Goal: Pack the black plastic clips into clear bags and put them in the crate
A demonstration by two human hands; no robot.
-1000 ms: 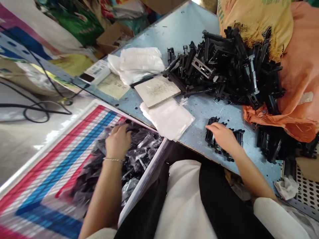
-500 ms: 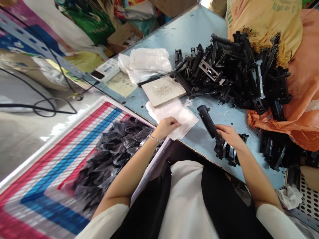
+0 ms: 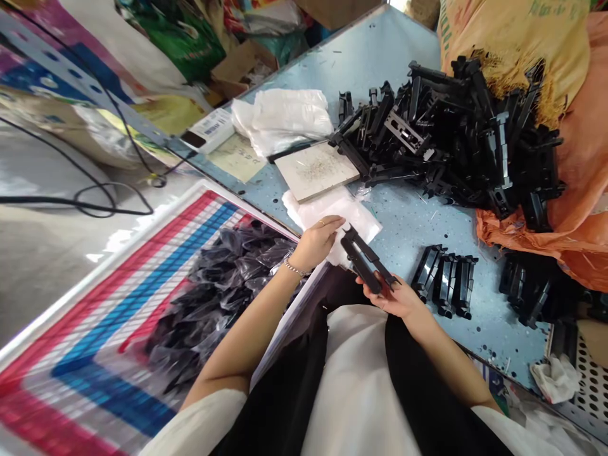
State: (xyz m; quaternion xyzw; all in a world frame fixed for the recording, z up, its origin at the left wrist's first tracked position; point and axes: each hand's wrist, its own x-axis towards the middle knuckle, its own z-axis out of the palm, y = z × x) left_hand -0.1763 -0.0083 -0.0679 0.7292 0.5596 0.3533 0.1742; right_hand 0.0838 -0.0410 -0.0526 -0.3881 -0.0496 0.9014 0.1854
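My right hand is wrapped round one end of a long black plastic part with a slot down its middle. The part slants up and left, its far end close to my left hand. My left hand has its fingers together at the edge of a clear plastic bag on a thin stack of such bags; the fingertips are partly hidden. To the right, several similar black parts lie side by side on the blue table.
A big heap of black parts lies before yellow and orange sacks. A pale board and more folded bags lie behind. At left, a striped basket contains bagged dark parts.
My right hand has brought the black part left and nearer my body, turning it so its slotted side shows. My left hand has shifted slightly, its fingers now straighter over the bags.
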